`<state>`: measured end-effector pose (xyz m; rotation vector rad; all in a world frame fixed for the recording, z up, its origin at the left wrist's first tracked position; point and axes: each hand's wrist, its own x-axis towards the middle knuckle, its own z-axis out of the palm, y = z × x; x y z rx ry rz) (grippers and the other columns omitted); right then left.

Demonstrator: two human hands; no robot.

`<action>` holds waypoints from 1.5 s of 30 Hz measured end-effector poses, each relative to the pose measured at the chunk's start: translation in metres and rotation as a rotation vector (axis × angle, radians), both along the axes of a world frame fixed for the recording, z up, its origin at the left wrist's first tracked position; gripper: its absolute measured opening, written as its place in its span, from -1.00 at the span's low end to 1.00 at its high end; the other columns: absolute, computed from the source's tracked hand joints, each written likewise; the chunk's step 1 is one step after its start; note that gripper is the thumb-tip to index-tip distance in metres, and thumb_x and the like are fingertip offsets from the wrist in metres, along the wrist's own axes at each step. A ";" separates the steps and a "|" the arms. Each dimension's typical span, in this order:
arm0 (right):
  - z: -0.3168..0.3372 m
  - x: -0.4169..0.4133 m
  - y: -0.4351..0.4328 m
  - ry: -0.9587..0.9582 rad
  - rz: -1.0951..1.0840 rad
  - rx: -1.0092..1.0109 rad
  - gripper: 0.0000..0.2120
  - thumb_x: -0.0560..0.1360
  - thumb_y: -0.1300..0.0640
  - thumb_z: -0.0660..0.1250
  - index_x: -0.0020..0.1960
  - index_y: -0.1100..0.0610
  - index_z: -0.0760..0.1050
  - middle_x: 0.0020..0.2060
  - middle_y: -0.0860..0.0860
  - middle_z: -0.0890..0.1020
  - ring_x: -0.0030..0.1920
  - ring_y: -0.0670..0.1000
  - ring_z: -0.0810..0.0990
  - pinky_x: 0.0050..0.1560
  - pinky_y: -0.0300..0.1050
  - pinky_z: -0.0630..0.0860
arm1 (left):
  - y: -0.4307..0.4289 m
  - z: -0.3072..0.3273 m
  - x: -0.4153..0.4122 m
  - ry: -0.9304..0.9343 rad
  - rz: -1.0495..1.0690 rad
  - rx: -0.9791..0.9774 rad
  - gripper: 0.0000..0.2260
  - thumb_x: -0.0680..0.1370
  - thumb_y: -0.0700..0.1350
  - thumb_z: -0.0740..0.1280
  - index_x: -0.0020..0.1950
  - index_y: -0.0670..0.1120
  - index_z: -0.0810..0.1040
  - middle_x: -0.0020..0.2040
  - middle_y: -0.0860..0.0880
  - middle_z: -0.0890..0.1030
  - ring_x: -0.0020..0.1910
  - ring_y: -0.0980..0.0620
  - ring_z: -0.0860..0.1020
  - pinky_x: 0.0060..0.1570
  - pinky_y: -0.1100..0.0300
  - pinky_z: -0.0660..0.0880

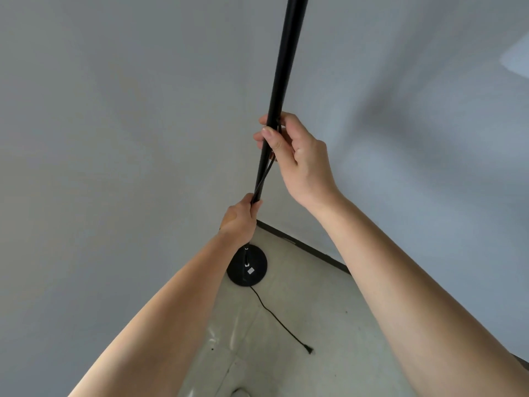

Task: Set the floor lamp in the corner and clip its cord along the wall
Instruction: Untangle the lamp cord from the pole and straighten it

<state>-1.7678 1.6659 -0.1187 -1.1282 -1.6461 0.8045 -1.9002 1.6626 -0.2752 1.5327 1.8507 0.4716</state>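
Observation:
A black floor lamp pole (283, 67) rises from a round black base (247, 266) that stands on the floor in the corner of two grey walls. My right hand (294, 156) grips the pole at mid height, with a thin black cord pinched against it. Lower down, my left hand (239, 222) is closed around the pole and the cord strands. Another stretch of black cord (274, 316) runs from the base across the floor and ends in a small dark plug (308, 351). The lamp head is out of view above.
Grey walls meet behind the lamp, with a dark baseboard (309, 247) along the right wall. The floor (315, 325) is pale concrete with seams and a few dark specks.

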 end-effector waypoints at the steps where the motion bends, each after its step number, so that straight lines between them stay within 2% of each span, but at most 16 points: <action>1: -0.001 0.001 -0.001 -0.005 -0.008 0.005 -0.80 0.64 -0.04 0.22 0.21 -0.03 0.50 -0.10 -0.14 0.71 0.01 -0.14 0.69 0.12 0.03 0.62 | -0.001 0.000 0.001 0.001 0.003 -0.006 -0.74 0.66 0.17 0.04 0.08 0.05 0.41 -0.22 -0.07 0.58 -0.26 -0.06 0.58 -0.38 0.15 0.43; 5: -0.006 -0.001 -0.005 -0.031 -0.025 0.000 -0.76 0.63 -0.09 0.20 0.24 -0.07 0.49 -0.07 -0.09 0.72 0.00 -0.12 0.68 0.09 -0.08 0.59 | -0.004 0.002 0.001 -0.026 0.006 -0.030 -0.71 0.67 0.16 0.06 0.14 0.01 0.44 -0.24 -0.05 0.55 -0.25 -0.06 0.57 -0.33 0.13 0.45; 9: -0.010 0.003 -0.002 -0.121 0.033 -0.052 -0.73 0.65 -0.04 0.20 0.32 -0.05 0.44 -0.06 0.07 0.72 0.00 0.03 0.68 0.08 -0.03 0.59 | -0.002 0.014 -0.004 -0.015 -0.064 -0.044 -0.67 0.67 0.13 0.08 0.26 -0.02 0.46 -0.17 -0.01 0.55 -0.16 -0.04 0.57 -0.19 0.09 0.49; 12: -0.016 0.013 -0.005 -0.172 0.042 -0.048 -0.73 0.66 0.00 0.19 0.32 0.04 0.45 -0.11 -0.09 0.68 -0.25 -0.29 0.57 -0.19 -0.40 0.45 | -0.007 0.022 -0.001 0.034 -0.093 -0.054 -0.65 0.68 0.10 0.06 0.36 -0.04 0.40 -0.07 -0.06 0.58 -0.06 -0.08 0.60 -0.09 0.02 0.54; 14: -0.021 0.020 -0.010 -0.198 0.019 -0.055 -0.75 0.67 0.00 0.17 0.27 0.06 0.47 -0.21 -0.03 0.66 -0.40 -0.20 0.48 -0.33 -0.39 0.34 | -0.013 0.023 0.001 0.025 -0.099 -0.047 -0.63 0.68 0.09 0.05 0.40 -0.05 0.37 -0.05 -0.08 0.60 -0.05 -0.10 0.61 -0.03 -0.02 0.57; 17: -0.024 0.027 -0.014 -0.242 0.000 -0.073 -0.76 0.67 -0.04 0.14 0.24 -0.01 0.48 -0.21 0.17 0.65 -0.42 0.01 0.42 -0.35 -0.18 0.36 | -0.018 0.024 0.006 -0.029 -0.068 -0.050 -0.62 0.69 0.08 0.04 0.45 -0.03 0.35 0.02 -0.13 0.62 0.02 -0.14 0.62 0.08 -0.10 0.57; 20: -0.024 0.031 -0.016 -0.249 0.000 -0.072 -0.73 0.67 -0.06 0.14 0.26 0.01 0.48 -0.26 -0.04 0.64 -0.45 -0.10 0.41 -0.36 -0.29 0.33 | -0.021 0.024 0.011 -0.057 -0.055 -0.072 -0.58 0.69 0.07 0.04 0.51 -0.03 0.28 0.13 -0.15 0.61 0.09 -0.15 0.61 0.14 -0.13 0.55; 22: -0.024 0.032 -0.017 -0.256 0.015 -0.081 -0.69 0.66 -0.07 0.16 0.31 0.03 0.47 -0.28 -0.28 0.59 -0.39 -0.25 0.50 -0.30 -0.42 0.34 | -0.023 0.024 0.012 -0.052 -0.048 -0.087 -0.56 0.68 0.08 0.04 0.54 -0.03 0.22 0.28 -0.17 0.56 0.21 -0.19 0.57 0.22 -0.15 0.50; 23: -0.023 0.031 -0.018 -0.263 0.030 -0.099 -0.65 0.66 -0.09 0.16 0.37 0.02 0.45 -0.20 -0.36 0.60 -0.27 -0.31 0.56 -0.19 -0.45 0.38 | -0.024 0.024 0.012 -0.048 -0.042 -0.093 -0.55 0.68 0.09 0.04 0.55 -0.02 0.20 0.34 -0.16 0.53 0.25 -0.20 0.55 0.24 -0.15 0.49; 26: -0.025 0.031 -0.020 -0.266 0.072 -0.160 -0.54 0.64 -0.16 0.15 0.50 -0.06 0.32 0.22 -0.17 0.64 0.16 -0.16 0.62 0.14 -0.31 0.45 | -0.026 0.025 0.010 -0.051 -0.021 -0.105 -0.54 0.68 0.10 0.03 0.57 0.00 0.16 0.40 -0.13 0.48 0.28 -0.20 0.53 0.28 -0.15 0.46; 30: -0.033 0.038 -0.025 -0.295 0.075 -0.196 -0.50 0.64 -0.19 0.11 0.53 -0.08 0.24 0.36 -0.09 0.56 0.27 -0.09 0.57 0.22 -0.27 0.42 | -0.030 0.022 0.007 -0.074 0.032 -0.113 -0.52 0.68 0.10 0.02 0.58 -0.01 0.14 0.44 -0.14 0.44 0.37 -0.18 0.46 0.34 -0.05 0.39; 33: -0.047 0.050 -0.027 -0.338 0.038 -0.255 -0.50 0.64 -0.17 0.11 0.54 -0.06 0.23 0.39 -0.05 0.53 0.29 -0.04 0.58 0.32 -0.09 0.45 | -0.033 0.020 0.004 -0.079 0.059 -0.110 -0.57 0.68 0.12 0.02 0.47 -0.04 0.34 0.22 -0.12 0.58 0.20 -0.13 0.54 0.11 0.05 0.43; 36: -0.075 0.066 -0.033 -0.369 -0.021 -0.369 -0.51 0.65 -0.08 0.16 0.56 -0.03 0.21 0.40 -0.01 0.51 0.30 0.01 0.57 0.35 -0.07 0.43 | -0.041 0.015 0.005 -0.106 0.049 -0.093 -0.60 0.68 0.12 0.03 0.17 -0.11 0.53 -0.02 -0.08 0.63 -0.06 -0.03 0.56 -0.17 0.14 0.44; 41: -0.139 0.085 -0.063 -0.534 -0.024 -0.612 -0.36 0.59 0.09 0.29 0.59 -0.01 0.12 0.49 0.06 0.39 0.37 0.10 0.48 0.37 0.05 0.42 | -0.061 0.017 0.026 -0.467 0.107 -0.137 -0.66 0.70 0.05 0.08 0.12 -0.11 0.56 0.02 -0.04 0.69 0.03 -0.03 0.66 0.17 -0.01 0.55; 43: -0.161 0.086 -0.079 -0.572 0.015 -0.702 -0.25 0.53 0.06 0.38 0.60 -0.02 0.08 0.53 0.06 0.32 0.46 0.11 0.38 0.42 0.04 0.36 | -0.070 0.025 0.033 -0.633 0.129 -0.169 -0.64 0.70 0.04 0.09 0.11 -0.18 0.55 0.01 -0.09 0.72 0.00 -0.07 0.69 0.15 -0.03 0.58; 45: -0.178 0.085 -0.094 -0.542 0.036 -0.749 -0.23 0.47 -0.05 0.44 0.57 -0.05 0.15 0.45 0.01 0.41 0.42 0.06 0.43 0.37 -0.02 0.39 | -0.076 0.034 0.037 -0.790 0.134 -0.208 -0.62 0.71 0.03 0.06 0.09 -0.24 0.51 0.01 -0.15 0.73 0.00 -0.13 0.70 0.12 -0.03 0.60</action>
